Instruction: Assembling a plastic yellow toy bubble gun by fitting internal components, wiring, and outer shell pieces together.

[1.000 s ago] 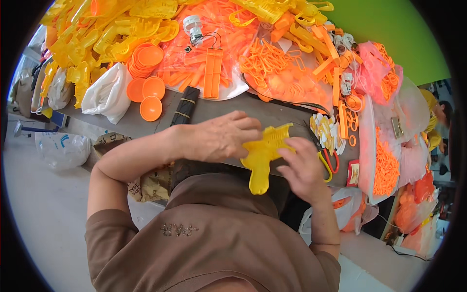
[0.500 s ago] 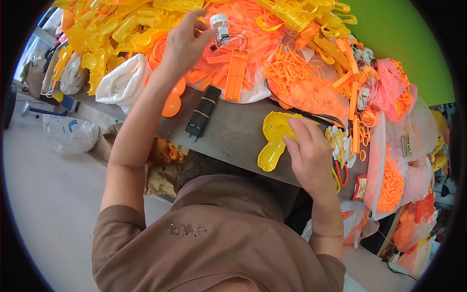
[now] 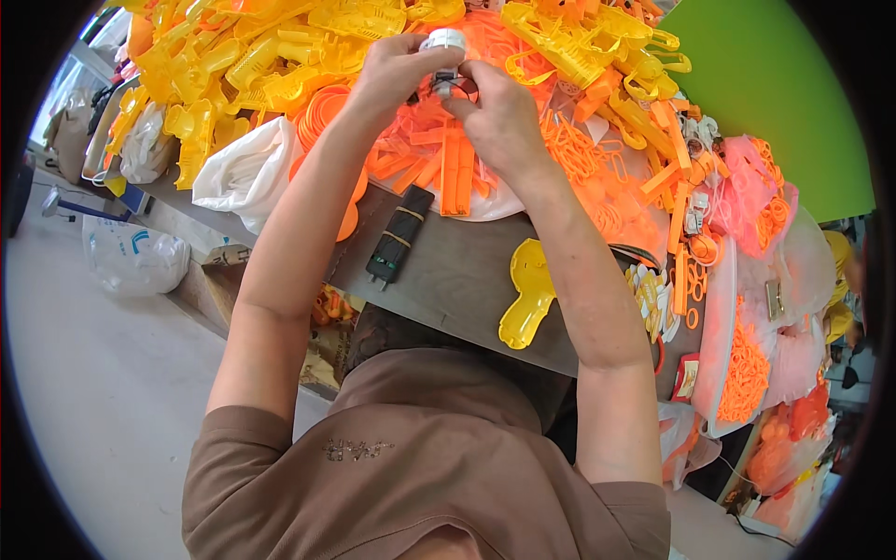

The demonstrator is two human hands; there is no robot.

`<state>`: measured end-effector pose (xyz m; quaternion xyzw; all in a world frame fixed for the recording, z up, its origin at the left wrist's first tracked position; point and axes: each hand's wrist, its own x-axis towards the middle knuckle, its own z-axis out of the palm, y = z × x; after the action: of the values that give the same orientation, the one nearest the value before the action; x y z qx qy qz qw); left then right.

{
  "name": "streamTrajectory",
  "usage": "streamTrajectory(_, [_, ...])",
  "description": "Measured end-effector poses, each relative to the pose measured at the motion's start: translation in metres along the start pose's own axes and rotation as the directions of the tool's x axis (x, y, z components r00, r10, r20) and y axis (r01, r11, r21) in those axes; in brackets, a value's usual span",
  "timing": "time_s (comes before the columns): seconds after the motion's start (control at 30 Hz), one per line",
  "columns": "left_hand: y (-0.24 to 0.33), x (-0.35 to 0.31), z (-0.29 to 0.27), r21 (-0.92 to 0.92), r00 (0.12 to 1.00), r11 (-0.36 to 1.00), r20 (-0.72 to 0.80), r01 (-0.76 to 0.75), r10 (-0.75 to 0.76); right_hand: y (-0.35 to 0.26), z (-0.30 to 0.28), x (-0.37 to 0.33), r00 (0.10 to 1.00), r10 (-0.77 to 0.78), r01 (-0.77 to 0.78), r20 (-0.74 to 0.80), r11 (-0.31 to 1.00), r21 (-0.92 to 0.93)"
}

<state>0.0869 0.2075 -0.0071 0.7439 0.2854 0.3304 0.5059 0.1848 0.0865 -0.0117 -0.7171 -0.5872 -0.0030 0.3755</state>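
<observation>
At the far side of the table, both hands close on a small white motor unit (image 3: 444, 40) with a round top and thin dark wires. My left hand (image 3: 392, 77) grips it from the left side. From the right, my right hand (image 3: 505, 117) pinches its lower part, near the wires; the fingertips are partly hidden. Just below lies an orange battery case (image 3: 455, 175), long and narrow. A yellow plastic shell half (image 3: 528, 291) rests on the table beside my right forearm. Left of it is a black stick-shaped device (image 3: 401, 233) with bands around it.
Yellow plastic parts (image 3: 252, 61) are heaped along the back left. Orange links (image 3: 571, 149) lie in a clear bag behind my right forearm. A white sack (image 3: 245, 173) stands at left. On the right are a tub of orange pieces (image 3: 744, 373) and a pink bag (image 3: 751, 191).
My right hand has left the yellow shell half and moved up and left to the white motor unit. My left hand, open beside the unit before, has closed on it.
</observation>
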Motion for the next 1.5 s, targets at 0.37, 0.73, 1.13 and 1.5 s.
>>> streamTrajectory(0.37, [0.062,-0.022,0.009,-0.349,0.965,0.936,0.259,0.051,0.045,-0.013,-0.084,-0.027,0.99,0.056,-0.024,-0.128,0.971,0.239])
streamTrajectory(0.73, [0.127,-0.047,0.049,0.071,0.953,0.963,0.179,-0.26,0.245,-0.039,-0.08,-0.073,0.917,0.269,-0.264,0.293,-0.141,0.954])
streamTrajectory(1.13, [0.147,-0.019,0.055,-0.478,0.932,0.878,0.335,0.04,0.14,0.003,-0.163,-0.042,0.973,0.227,-0.168,0.04,0.581,0.796])
streamTrajectory(1.5, [0.11,-0.008,0.097,-0.825,0.832,0.429,0.498,0.368,0.245,0.032,-0.171,-0.052,0.963,0.25,-0.246,0.101,0.665,0.705])
